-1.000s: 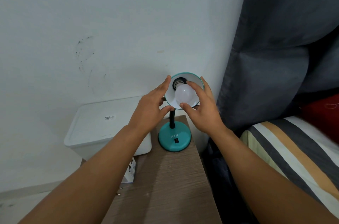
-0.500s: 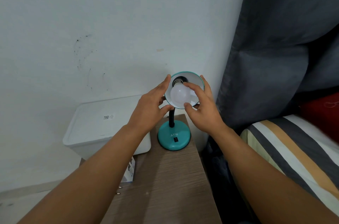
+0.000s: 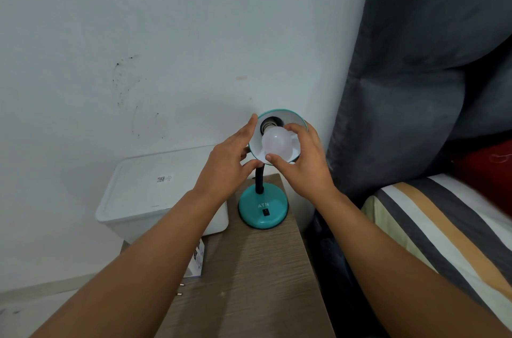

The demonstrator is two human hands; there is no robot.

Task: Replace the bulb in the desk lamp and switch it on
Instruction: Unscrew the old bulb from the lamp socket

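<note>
A teal desk lamp stands at the far end of a wooden bedside table (image 3: 249, 276). Its round base (image 3: 262, 209) carries a black rocker switch (image 3: 266, 212), and a black neck rises to the teal shade (image 3: 285, 114), white inside and tilted toward me. A white frosted bulb (image 3: 275, 142) sits in the shade's socket, unlit. My right hand (image 3: 303, 163) grips the bulb with thumb below and fingers over its top. My left hand (image 3: 231, 157) holds the shade's left rim between thumb and fingers.
A white lidded plastic box (image 3: 155, 188) stands left of the table against the white wall. A small carton (image 3: 197, 260) and a two-pin plug (image 3: 180, 289) lie at the table's left edge. A dark curtain (image 3: 415, 88) and a striped bed (image 3: 443, 227) fill the right side.
My right hand has shifted around the bulb, thumb moving further under it; the bulb sits slightly deeper toward the socket. The left hand stays on the shade.
</note>
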